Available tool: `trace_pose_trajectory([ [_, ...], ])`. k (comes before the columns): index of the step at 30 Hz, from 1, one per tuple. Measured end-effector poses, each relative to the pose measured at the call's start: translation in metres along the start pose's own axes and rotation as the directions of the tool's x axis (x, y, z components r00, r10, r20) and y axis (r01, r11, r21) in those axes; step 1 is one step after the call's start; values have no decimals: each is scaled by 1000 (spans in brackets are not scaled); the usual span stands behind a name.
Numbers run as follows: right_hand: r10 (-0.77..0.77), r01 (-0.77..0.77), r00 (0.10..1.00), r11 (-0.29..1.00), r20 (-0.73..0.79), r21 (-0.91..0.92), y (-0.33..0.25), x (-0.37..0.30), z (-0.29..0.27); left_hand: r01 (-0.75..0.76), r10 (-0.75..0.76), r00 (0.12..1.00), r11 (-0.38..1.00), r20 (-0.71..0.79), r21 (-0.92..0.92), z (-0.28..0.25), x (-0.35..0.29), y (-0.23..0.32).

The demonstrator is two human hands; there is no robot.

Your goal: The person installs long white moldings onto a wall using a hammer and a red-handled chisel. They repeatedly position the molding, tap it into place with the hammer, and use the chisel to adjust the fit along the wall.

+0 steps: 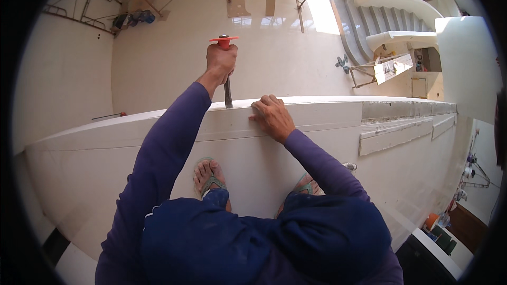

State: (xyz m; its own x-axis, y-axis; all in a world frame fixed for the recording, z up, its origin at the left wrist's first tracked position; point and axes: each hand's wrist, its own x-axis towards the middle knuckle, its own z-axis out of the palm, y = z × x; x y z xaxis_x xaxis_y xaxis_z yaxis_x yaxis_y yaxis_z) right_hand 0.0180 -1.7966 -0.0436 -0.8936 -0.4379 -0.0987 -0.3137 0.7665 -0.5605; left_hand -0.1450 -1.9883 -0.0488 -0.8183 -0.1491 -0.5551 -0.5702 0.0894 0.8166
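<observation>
My left hand [221, 60] is closed around the grip of a chisel [227, 94] with a round red hand guard [224, 39] at its top. The steel blade points down and its tip meets the top edge of a low white wall [158, 126] in front of me. My right hand [273, 116] lies flat on that same top edge, just right of the blade, fingers curled over the rim. Both arms wear dark blue sleeves. My feet in green sandals [209, 178] stand on the pale floor behind the wall.
Past the wall, far below, lies a pale tiled floor with metal scaffold bars [79, 10] and a curved white staircase [380, 16]. Loose pale strips [393, 136] lean on the wall at right. An orange container [432, 220] sits at lower right.
</observation>
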Motion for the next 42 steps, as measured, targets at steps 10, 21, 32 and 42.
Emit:
trace_pose_trajectory([
  [10,-11,11,1000,1000,-14,-8,-2,4,-3,108,-110,994,989,-7,-105,-15,6,-26],
  [21,-110,106,994,978,-14,-180,1,12,1,9,3,998,979,59,-203,-56,13,31],
  [32,-88,84,992,995,-90,-54,11,26,13,-152,-136,897,799,420,582,-129,-163,69],
  [42,-87,91,996,985,36,-143,0,26,-2,131,-423,820,794,385,594,-142,-379,2],
])
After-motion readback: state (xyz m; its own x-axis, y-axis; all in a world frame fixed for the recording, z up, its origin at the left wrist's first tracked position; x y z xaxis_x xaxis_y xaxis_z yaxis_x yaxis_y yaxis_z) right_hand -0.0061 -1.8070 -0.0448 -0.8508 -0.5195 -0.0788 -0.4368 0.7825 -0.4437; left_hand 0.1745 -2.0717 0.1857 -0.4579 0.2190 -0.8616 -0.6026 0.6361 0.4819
